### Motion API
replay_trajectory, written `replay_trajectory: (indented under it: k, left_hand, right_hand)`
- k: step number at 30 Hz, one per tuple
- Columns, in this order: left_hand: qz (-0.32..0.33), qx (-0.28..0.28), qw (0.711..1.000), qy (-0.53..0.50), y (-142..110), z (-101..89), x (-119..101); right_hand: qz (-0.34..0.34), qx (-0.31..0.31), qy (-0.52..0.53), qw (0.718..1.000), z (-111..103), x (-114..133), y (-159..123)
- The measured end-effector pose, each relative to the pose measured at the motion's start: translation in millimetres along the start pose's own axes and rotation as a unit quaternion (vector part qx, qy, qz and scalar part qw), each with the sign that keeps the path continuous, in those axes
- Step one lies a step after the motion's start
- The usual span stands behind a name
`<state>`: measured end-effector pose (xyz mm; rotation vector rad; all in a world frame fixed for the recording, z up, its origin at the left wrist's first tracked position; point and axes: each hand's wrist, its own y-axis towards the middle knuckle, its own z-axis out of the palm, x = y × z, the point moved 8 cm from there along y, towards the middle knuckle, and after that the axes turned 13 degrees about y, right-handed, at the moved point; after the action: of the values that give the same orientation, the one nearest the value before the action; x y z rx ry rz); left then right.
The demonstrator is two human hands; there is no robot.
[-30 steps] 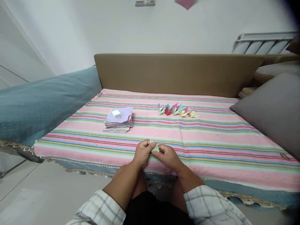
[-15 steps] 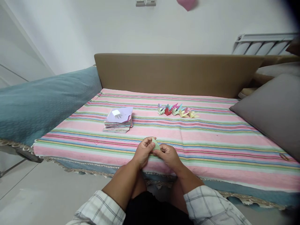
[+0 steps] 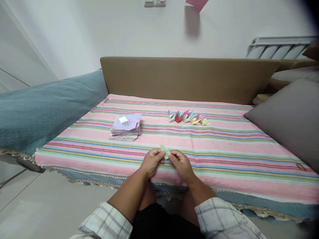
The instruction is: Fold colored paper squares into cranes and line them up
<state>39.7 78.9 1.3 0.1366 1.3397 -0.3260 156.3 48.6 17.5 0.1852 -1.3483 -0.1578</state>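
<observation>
A small folded piece of pale green paper point(image 3: 164, 151) is pinched between my two hands, above the front part of the striped cloth. My left hand point(image 3: 152, 161) grips its left side between thumb and fingers. On the right side, my right hand point(image 3: 181, 163) pinches the paper the same way. Farther back lie several folded paper cranes point(image 3: 185, 117) in a row, in red, yellow, pink, blue and pale green. To the left stands a stack of paper sheets point(image 3: 125, 132), lilac on top, with a white plug adapter point(image 3: 124, 120) resting on it.
The striped cloth point(image 3: 224, 142) covers the sofa seat, backed by a brown board point(image 3: 174, 79). A grey cushion point(image 3: 289, 116) leans at the right, and a blue armrest point(image 3: 54, 106) borders the left. A small brown loop point(image 3: 301, 166) lies near the cushion. Pink paper point(image 3: 198, 4) hangs by the wall.
The green paper has been turned and shows a wider face with a point up to the left. My right hand's fingers have shifted up along it. The hanging pink paper has swung.
</observation>
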Motion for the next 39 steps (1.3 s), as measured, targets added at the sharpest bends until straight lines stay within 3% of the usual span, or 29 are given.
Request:
replay_trajectory:
  k: [8,12,21,26,30,35,39]
  left_hand:
    - [-0.043,0.019,0.998,-0.048,-6,5.2,1]
    - [-0.069,0.057,0.995,-0.043,-9,11.5,6]
    - [-0.078,0.071,0.994,-0.037,-9,14.1,9]
    - [-0.080,0.076,0.994,-0.009,-9,14.1,10]
    - [-0.081,0.090,0.993,0.016,-11,16.1,9]
    - [-0.082,0.097,0.992,0.025,-11,16.6,9]
    - [-0.084,0.097,0.991,0.026,-10,16.0,11]
  right_hand:
    - [-0.013,-0.008,0.017,1.000,-3,3,0]
    - [-0.004,-0.016,0.028,0.999,-7,1,0]
    - [0.004,-0.022,0.053,0.998,-8,-1,0]
    - [-0.034,-0.004,0.044,0.998,-9,1,0]
    - [-0.076,0.020,-0.021,0.997,-10,6,-1]
    - [-0.131,0.024,-0.083,0.988,-10,18,-2]
    - [-0.137,0.011,-0.097,0.986,-10,23,-2]
